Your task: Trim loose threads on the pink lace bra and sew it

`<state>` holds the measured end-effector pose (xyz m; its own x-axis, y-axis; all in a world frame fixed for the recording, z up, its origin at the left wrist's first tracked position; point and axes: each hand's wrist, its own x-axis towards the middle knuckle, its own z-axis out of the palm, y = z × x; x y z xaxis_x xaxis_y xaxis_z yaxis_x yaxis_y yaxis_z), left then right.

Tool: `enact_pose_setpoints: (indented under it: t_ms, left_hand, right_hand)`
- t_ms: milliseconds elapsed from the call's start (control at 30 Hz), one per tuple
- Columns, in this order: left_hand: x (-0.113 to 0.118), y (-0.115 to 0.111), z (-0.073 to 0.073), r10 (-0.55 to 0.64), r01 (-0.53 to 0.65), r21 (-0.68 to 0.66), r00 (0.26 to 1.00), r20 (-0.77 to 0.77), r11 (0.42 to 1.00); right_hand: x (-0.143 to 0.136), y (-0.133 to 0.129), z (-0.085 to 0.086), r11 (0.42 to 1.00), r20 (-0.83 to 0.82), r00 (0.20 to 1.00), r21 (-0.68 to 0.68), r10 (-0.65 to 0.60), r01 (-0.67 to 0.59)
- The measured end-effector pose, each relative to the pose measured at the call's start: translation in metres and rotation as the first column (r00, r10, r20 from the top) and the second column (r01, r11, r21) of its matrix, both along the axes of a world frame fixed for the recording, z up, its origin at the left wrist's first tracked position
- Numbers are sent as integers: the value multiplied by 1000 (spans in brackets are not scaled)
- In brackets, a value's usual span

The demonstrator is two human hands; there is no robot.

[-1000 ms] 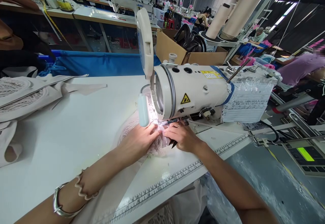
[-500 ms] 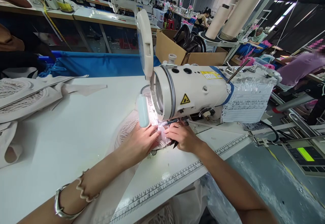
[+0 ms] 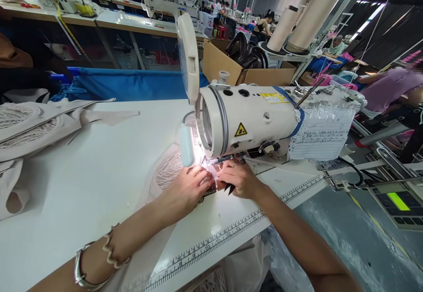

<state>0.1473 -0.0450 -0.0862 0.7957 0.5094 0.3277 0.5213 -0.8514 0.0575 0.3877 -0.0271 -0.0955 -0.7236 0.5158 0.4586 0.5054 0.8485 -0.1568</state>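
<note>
A pale pink fabric piece [image 3: 167, 168] with gathered strands lies under the head of a white sewing machine [image 3: 254, 115], in the glow of its lamp. My left hand [image 3: 193, 186] is closed at the near edge of the fabric, fingers together and gripping it close to the needle area. Opposite it, my right hand [image 3: 239, 179] pinches the fabric from the right, its fingers curled. Dark pointed tips [image 3: 229, 189], which look like thread snips, stick out beneath the right palm. The needle and presser foot are mostly hidden by glare and fingers.
More pale fabric pieces [image 3: 36, 124] are piled at the table's left. A ruler strip [image 3: 211, 248] runs along the front edge. Behind the machine stand a cardboard box [image 3: 218, 62] with black items and large thread cones [image 3: 282, 29]. A control panel [image 3: 398, 201] sits at right.
My left hand has shifted slightly right, closer to my right hand, and less fabric shows in front of the fingers. At the far left, another person's arm has left the back table.
</note>
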Motion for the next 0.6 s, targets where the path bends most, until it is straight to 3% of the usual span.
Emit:
enact_pose_setpoints:
  t_ms: [300,600]
  left_hand:
    - [1,4,3,72,-72,15,997,1,997]
    - [-9,19,1,92,-89,-77,995,36,993]
  right_hand:
    - [1,1,0,998,34,998,21,-52,51]
    - [-5,1,7,995,-25,998,79,-63,65]
